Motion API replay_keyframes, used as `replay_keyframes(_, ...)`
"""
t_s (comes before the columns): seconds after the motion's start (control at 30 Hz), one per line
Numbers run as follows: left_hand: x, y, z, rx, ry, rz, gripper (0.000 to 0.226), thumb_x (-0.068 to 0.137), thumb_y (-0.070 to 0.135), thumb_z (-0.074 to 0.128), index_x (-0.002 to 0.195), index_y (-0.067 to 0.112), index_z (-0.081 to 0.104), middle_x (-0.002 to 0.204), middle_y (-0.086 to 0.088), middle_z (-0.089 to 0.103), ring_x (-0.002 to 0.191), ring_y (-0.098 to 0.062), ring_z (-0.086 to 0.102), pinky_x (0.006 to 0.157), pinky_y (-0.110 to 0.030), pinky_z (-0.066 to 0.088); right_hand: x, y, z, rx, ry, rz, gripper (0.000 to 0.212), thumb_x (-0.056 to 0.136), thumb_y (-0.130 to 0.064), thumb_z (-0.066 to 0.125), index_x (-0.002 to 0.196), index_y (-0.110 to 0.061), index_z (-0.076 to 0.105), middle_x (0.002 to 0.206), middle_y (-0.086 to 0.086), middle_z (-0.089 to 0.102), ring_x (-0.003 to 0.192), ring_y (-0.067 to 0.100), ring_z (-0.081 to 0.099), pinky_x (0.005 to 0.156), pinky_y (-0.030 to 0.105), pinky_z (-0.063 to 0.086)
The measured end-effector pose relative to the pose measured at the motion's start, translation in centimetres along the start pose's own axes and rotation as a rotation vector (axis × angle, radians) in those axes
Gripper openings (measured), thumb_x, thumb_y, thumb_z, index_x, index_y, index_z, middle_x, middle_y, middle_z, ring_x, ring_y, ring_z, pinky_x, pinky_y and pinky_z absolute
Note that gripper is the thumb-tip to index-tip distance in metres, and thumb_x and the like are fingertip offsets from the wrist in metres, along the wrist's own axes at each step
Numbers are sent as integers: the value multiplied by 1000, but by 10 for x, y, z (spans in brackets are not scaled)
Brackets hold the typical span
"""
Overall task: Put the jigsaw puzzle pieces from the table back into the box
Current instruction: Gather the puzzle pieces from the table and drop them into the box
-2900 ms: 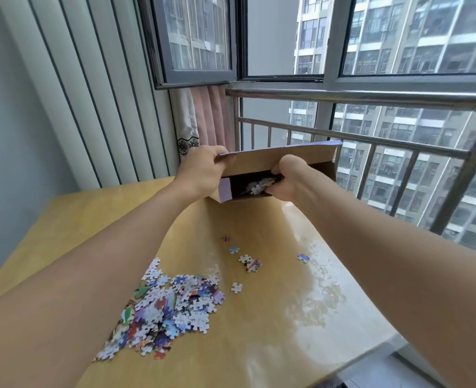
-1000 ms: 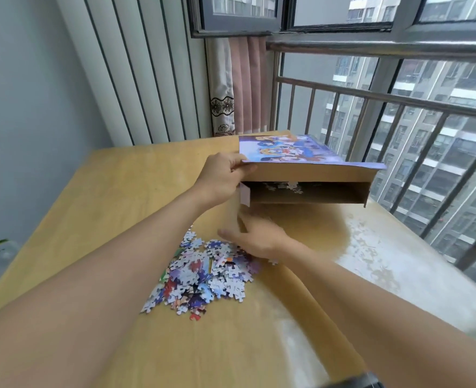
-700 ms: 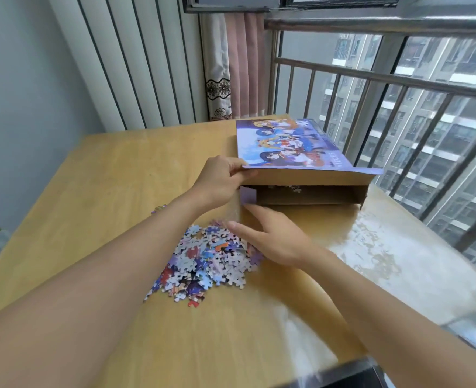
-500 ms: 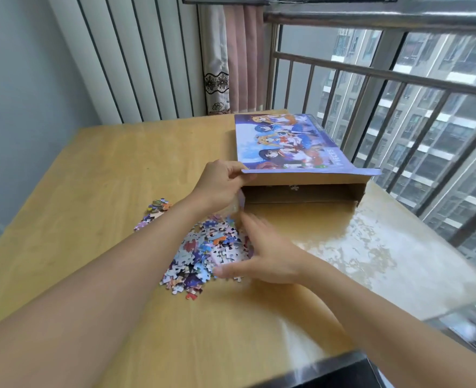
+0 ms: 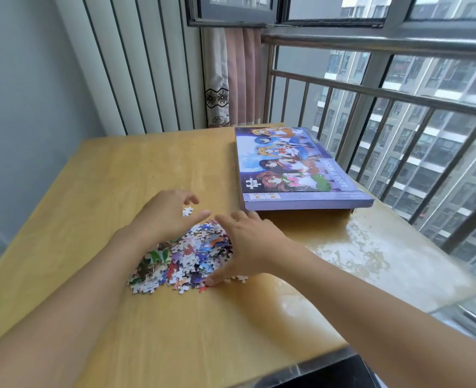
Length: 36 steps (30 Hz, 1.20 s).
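Covering part of the puzzle pile (image 5: 186,256), both hands (image 5: 169,217) (image 5: 248,245) hide pieces.

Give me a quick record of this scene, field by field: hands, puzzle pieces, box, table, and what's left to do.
left hand: over the pile's far left side, fingers loosely curled, gripping nothing
right hand: fingers straight, resting on the pile's right edge
puzzle pieces: one loose heap between both hands
box: lying flat, printed lid up, beyond the pile to the right
table: wooden, glossy
remaining: heap not yet in the box
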<state>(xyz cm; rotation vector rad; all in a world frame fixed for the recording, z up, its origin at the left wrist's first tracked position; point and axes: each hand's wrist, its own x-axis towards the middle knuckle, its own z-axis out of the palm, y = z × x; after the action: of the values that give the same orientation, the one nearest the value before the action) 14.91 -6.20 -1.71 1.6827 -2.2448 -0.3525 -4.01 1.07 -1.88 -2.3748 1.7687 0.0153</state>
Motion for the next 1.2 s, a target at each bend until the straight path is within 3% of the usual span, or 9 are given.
replay_keyframes(0.27, -68, -23, 23, 188, 62, -344, 86, 80, 87, 31, 145, 32, 43, 147, 1, 42, 135, -29, 34, 107, -45, 33, -14, -25, -19, 93, -147, 235, 97, 68, -67, 80, 133, -6, 44, 108, 9, 40, 100, 27, 36, 84, 35, 37)
replay_keyframes(0.4, -60, -19, 37, -160, 164, -313, 75, 89, 69, 49, 147, 22, 46, 149, -5, 44, 139, -28, 35, 114, -39, 28, 4, -40, -13, 256, -66, 268, 58, 74, -44, 85, 107, -10, 51, 86, 7, 41, 104, 26, 49, 76, 32, 48)
replay_keyframes(0.5, -62, -17, 40, -287, 242, -251, 56, 95, 50, 58, 141, 19, 54, 144, -4, 52, 134, -24, 45, 108, -35, 35, 19, -46, -5, 418, -45, 313, 56, 68, -39, 89, 101, -9, 54, 97, 12, 56, 98, 24, 61, 62, 29, 49)
replay_keyframes(0.6, -60, -17, 37, -405, 310, -227, 37, 97, 34, 60, 131, 19, 64, 135, -2, 62, 125, -21, 55, 100, -30, 40, 28, -48, -9, 557, -15, 355, 45, 65, -34, 91, 81, -11, 56, 75, 5, 59, 61, 18, 59, 49, 25, 47)
replay_keyframes(0.73, -58, -17, 31, -853, 392, -307, 31, 95, 38, 48, 110, 27, 73, 110, 7, 71, 112, -13, 63, 99, -31, 48, 30, -47, -23, 775, -105, 386, 47, 70, -33, 91, 82, -10, 52, 75, 4, 56, 61, 20, 63, 42, 19, 47)
replay_keyframes(0.87, -61, -17, 28, -1070, 476, -333, 30, 100, 26, 41, 98, 28, 71, 104, 1, 74, 111, -14, 65, 104, -38, 47, 30, -35, -35, 902, -136, 308, 43, 82, -29, 82, 106, 1, 63, 92, 13, 62, 73, 24, 63, 72, 40, 64)
replay_keyframes(0.93, -59, -18, 26, -1111, 487, -343, 28, 98, 25, 44, 96, 27, 72, 103, 0, 74, 110, -15, 65, 105, -39, 47, 34, -30, -39, 818, -85, 263, 46, 85, -23, 80, 124, -6, 63, 106, 16, 69, 80, 23, 66, 70, 42, 64)
replay_keyframes(1.07, -57, -22, 25, -1017, 486, -353, 19, 93, 28, 53, 97, 30, 71, 103, 11, 73, 107, -7, 63, 87, -21, 47, 39, -26, -47, 482, -160, 151, 89, 70, -29, 92, 147, -27, 47, 126, 5, 59, 89, 19, 68, 71, 33, 62)
replay_keyframes(1.2, -56, -29, 26, -873, 487, -341, 22, 100, 25, 51, 108, 25, 71, 100, 14, 69, 98, -3, 62, 75, -13, 42, 48, -33, -32, 36, -235, -40, 128, 55, -46, 96, 157, -43, 18, 148, 3, 35, 133, 30, 43, 105, 43, 46)
